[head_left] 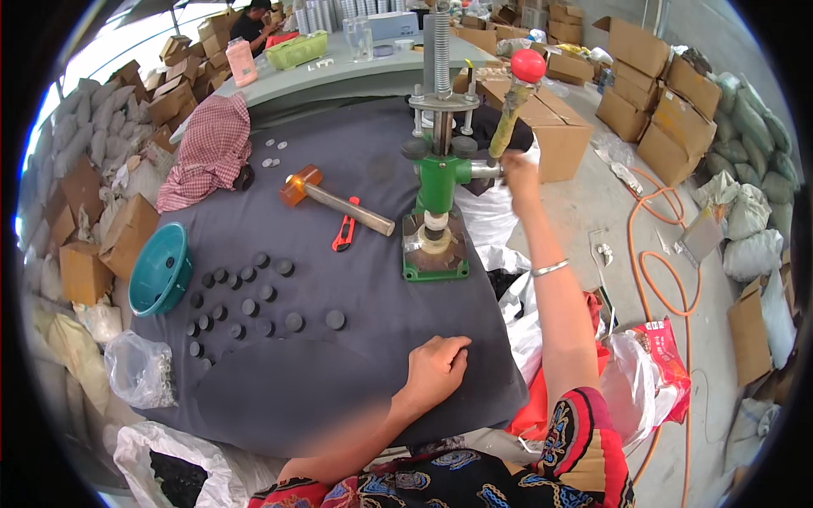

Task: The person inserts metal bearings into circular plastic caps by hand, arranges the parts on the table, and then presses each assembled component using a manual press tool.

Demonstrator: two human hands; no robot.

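Observation:
My left hand (pixel 434 372) rests on the dark cloth near the table's front edge, its fingers curled; whatever they may hold is hidden. My right hand (pixel 519 173) is raised at the lower end of the lever (pixel 511 110) of a green hand press (pixel 437 190). That lever points up and has a red ball knob (pixel 528 65). Blur hides whether the right fingers are wrapped round it. A pale round piece (pixel 436 222) sits under the press ram, above the metal base (pixel 434 254). Several black round caps (pixel 295 322) are spread over the cloth left of my left hand.
A mallet (pixel 339 206) with an amber head and a red utility knife (pixel 345 227) lie left of the press. A teal bowl (pixel 161 271) stands at the left edge, near a clear bag (pixel 142 372) of small parts. Beyond the grey table (pixel 288 89) sits another person (pixel 251 27).

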